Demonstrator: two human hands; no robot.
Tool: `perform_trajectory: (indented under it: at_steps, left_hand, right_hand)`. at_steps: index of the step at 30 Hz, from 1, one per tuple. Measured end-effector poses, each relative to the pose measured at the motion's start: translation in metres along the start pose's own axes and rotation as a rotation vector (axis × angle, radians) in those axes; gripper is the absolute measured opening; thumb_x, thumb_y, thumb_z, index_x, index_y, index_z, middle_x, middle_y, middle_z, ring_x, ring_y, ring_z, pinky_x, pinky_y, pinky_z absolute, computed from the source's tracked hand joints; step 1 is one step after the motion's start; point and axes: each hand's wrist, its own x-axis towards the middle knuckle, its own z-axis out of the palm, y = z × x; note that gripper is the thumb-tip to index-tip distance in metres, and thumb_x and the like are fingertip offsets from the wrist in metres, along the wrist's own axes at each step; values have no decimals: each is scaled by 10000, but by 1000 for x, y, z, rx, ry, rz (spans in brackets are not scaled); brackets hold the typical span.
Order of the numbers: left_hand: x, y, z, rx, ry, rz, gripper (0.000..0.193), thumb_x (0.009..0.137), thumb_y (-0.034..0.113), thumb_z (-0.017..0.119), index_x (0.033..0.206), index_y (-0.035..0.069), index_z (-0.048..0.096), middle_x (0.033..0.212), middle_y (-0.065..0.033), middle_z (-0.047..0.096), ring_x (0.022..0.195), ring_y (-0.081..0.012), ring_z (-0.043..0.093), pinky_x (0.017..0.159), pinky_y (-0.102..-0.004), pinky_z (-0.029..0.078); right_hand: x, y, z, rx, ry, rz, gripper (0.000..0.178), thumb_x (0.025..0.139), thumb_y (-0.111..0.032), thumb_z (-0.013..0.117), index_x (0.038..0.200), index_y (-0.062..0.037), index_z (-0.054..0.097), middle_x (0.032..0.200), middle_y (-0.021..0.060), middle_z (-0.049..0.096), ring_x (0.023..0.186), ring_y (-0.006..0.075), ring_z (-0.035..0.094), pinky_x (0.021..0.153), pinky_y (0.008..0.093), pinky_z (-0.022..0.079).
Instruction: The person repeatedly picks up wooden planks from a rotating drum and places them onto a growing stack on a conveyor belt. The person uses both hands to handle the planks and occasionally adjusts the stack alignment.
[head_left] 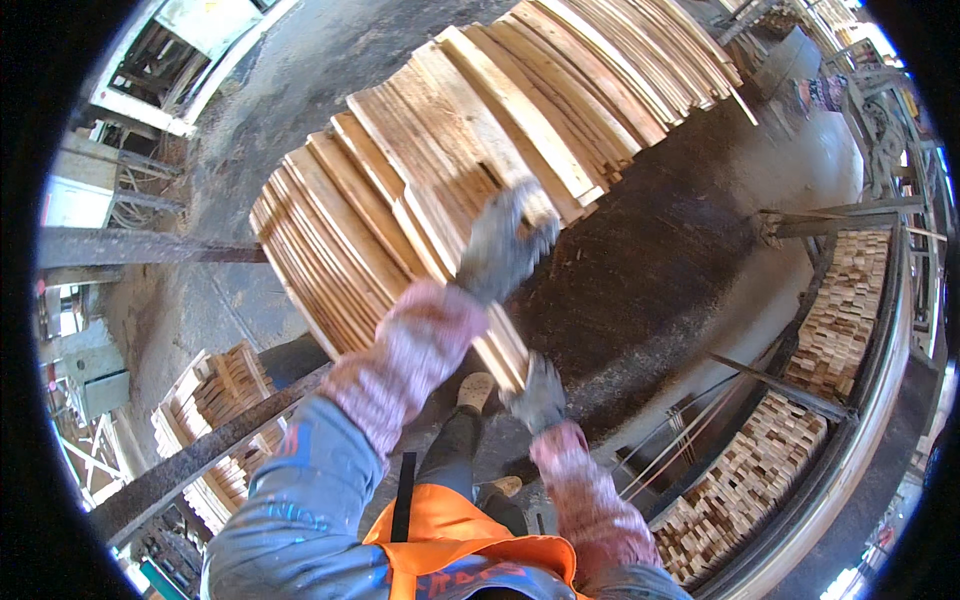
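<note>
A long row of wooden boards [440,110] lies side by side in front of me. My left hand [507,240], in a grey work glove, is over the near right side of the row. Its fingers are apart and curved, somewhat smeared by motion, and I see nothing between them. My right hand [540,395], also gloved, grips the near ends of a few wooden boards [503,355] that stick out toward me from the row. My left wrist and forearm cover part of these boards.
Stacks of short wooden pieces [745,480] fill a metal-framed rack [890,350] along the right. A metal bar [210,455] crosses at the lower left, beside another wood stack [215,400]. A dark beam [150,248] reaches the row's left end.
</note>
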Motion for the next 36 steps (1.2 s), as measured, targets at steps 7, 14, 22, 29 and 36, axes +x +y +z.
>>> perform_trajectory:
  at_steps: [7,14,22,29,36]
  left_hand:
    - [139,-63,87,395,147,-773,1200,814,595,793,1666,160,68,1651,-292,225,1503,-441,316,1239,-538,287]
    - [146,-99,110,401,405,-710,1156,813,349,851,1664,205,83,1444,-229,476,1333,-383,500,1112,-494,436]
    - [206,-44,178,377,347,-801,1192,825,602,774,1664,181,41,1663,-331,134,1557,-465,158,1250,-573,235]
    - [225,-40,210,544,336,-841,1228,819,612,775,1667,203,-13,1691,-304,0,1563,-436,167,1250,-544,246]
    - [223,-41,182,467,237,-796,1260,810,566,802,1666,200,-46,1707,-262,-19,1556,-451,181,1249,-529,256]
  right_hand:
    - [-260,108,-51,586,25,466,748,692,-438,882,1232,-26,567,1126,234,630,1044,433,632,868,508,543]
    - [-401,158,21,1029,203,935,856,794,-172,843,1499,-130,360,1473,187,470,1289,315,521,997,497,514]
    - [-365,108,-6,647,288,668,426,1026,-245,554,1430,-130,484,1326,108,644,1122,300,653,944,449,565]
    - [-349,76,-51,675,176,873,514,967,-298,621,1428,-115,487,1307,127,649,1118,299,657,939,445,560]
    - [-348,80,-54,667,164,896,608,908,-352,687,1425,-100,490,1289,147,655,1114,299,660,935,442,555]
